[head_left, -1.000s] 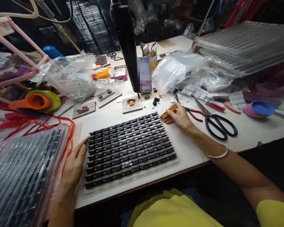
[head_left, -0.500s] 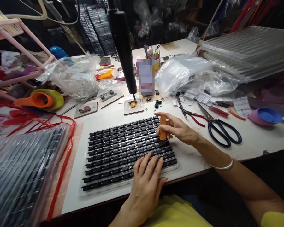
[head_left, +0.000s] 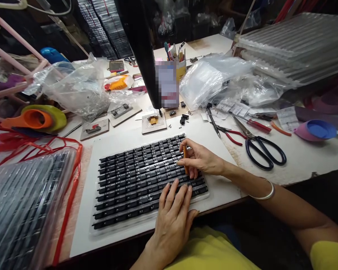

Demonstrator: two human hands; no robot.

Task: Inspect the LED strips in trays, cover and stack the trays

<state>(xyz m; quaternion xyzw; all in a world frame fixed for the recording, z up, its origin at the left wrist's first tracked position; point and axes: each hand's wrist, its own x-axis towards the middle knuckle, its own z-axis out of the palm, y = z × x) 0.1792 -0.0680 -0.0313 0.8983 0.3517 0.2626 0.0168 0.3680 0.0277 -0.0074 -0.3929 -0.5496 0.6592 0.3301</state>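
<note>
Before me lies a clear plastic tray (head_left: 94, 231) filled with rows of small black parts (head_left: 135, 178). My left hand (head_left: 173, 212) rests flat on the tray's near right part, fingers stretched over the black parts. Above the tray's right side, my right hand (head_left: 199, 159) pinches a narrow orange-brown strip (head_left: 185, 165) between thumb and fingers. The strip stands nearly upright, edge-on to me, and its lower end is close to the rows; whether it touches them I cannot tell.
A black electric screwdriver (head_left: 142, 52) hangs over a small block (head_left: 154, 127) with a brass-coloured fixture. Scissors (head_left: 260, 148), red-handled pliers (head_left: 231, 135) and a red screwdriver (head_left: 258, 126) lie right. Plastic bags (head_left: 214, 80) sit behind; stacked filled trays (head_left: 25, 202) stand left.
My right hand has turned the orange-brown strip from its broad face to its edge and lowered it slightly toward the rows. My left hand stays on the tray. The view has shifted a little.
</note>
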